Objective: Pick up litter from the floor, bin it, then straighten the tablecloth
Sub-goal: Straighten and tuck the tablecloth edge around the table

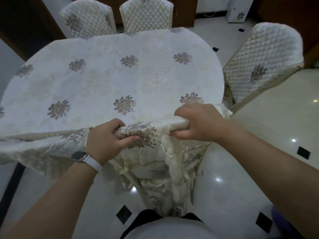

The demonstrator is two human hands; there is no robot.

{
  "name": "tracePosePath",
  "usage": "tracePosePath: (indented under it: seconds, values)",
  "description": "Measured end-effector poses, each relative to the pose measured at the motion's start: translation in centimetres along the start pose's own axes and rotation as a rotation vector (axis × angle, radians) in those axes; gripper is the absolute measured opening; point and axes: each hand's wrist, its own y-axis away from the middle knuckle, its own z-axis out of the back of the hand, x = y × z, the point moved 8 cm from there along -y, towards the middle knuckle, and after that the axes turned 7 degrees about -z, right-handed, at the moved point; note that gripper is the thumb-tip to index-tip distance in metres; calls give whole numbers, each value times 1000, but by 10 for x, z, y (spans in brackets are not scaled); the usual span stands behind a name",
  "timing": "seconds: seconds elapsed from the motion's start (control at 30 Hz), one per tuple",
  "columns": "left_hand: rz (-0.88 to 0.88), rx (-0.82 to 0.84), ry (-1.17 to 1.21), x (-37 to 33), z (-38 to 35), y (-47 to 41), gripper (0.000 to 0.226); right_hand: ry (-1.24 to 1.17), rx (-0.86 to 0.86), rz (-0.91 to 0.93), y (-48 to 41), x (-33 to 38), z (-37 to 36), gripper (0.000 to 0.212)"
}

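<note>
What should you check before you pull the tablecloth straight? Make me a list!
1. Left hand grips the tablecloth edge: ok.
2. Right hand grips the edge: ok.
3. Top lies smooth: ok.
4. Hanging part below the hands lies even: not ok, it is bunched.
5. Floor free of litter: cannot tell, only part shows.

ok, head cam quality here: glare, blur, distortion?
Head view: wide-angle distortion bows the cream floral tablecloth; small glare spots on the glossy white floor tiles; light dim, bluish; left hand and right hand, both gripping the cloth's near edge, slightly soft; corners dark and smeared.
</note>
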Motion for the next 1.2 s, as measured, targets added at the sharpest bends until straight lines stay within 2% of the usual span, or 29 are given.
tracePosePath:
  seconds: [0.27, 0.43, 0.73, 0.93, 1.2]
  values:
    - [-74, -60, 54, -14, 3, 20, 63, -21, -39, -47, 25, 14, 3, 51]
    - [-116, -102, 45, -12, 4, 23, 64, -10, -137, -28, 29, 18, 2, 42]
    - [-123, -100, 58, 15, 6, 8, 75, 23, -271, -50, 21, 27, -6, 51]
    - [-119, -103, 54, 18, 7, 7, 76, 32, -338, -12, 21, 30, -4, 48]
    - [-92, -113, 37, 8, 2, 11, 72, 19, -336, 44, 21, 23, 0, 47]
